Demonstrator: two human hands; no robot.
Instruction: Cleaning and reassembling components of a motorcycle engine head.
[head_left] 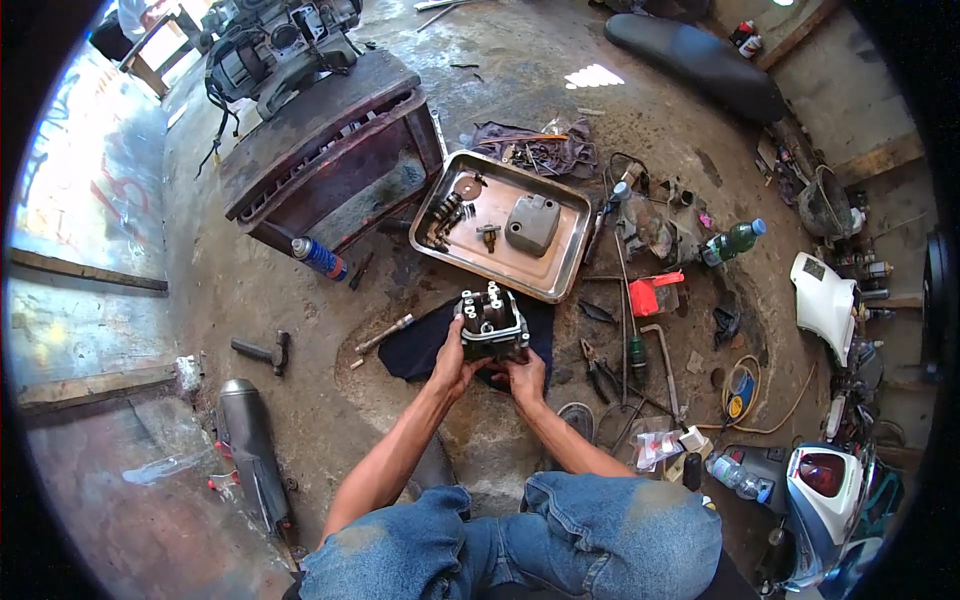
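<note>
In front of my knees I hold a motorcycle cylinder head (492,328), its open chamber facing up. My left hand (453,357) is closed on its left side, the thumb along the wall. My right hand (523,378) grips the near right corner, with its fingers partly hidden under the part. Beneath lies a dark cloth (408,352). Just beyond it stands a metal tray (487,268) holding a grey engine cover (533,224), a round brown disc (467,187), a small brass-coloured part (488,237) and several dark small metal parts (444,218).
To the left are a hammer (268,350), a spray can (320,258) and an exhaust muffler (252,450). Pliers (599,372), a red-topped container (655,294) and a green bottle (735,243) lie or stand right. An engine (280,52) rests on a dark crate (340,180) at far left.
</note>
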